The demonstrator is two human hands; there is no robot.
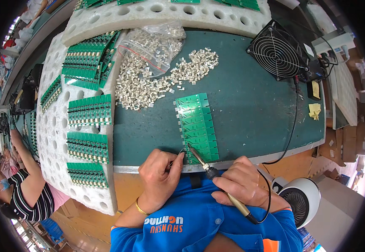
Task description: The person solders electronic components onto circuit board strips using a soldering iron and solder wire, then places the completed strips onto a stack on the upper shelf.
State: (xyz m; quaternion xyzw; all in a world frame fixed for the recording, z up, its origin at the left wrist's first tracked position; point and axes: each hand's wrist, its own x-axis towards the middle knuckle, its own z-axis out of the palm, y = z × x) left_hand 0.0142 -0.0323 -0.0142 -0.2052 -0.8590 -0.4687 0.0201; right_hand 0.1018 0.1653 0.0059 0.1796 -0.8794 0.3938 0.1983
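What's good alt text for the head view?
A person's right hand holds a soldering iron, tip at a green circuit board on a dark green table, while the left hand seems to pinch a thin wire. Beyond lie heaps of small white parts; at left, more boards on white foam.

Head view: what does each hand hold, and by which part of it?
The right hand holds the soldering iron by its handle. The left hand seems to pinch thin wire between thumb and fingers; where along its length cannot be told.
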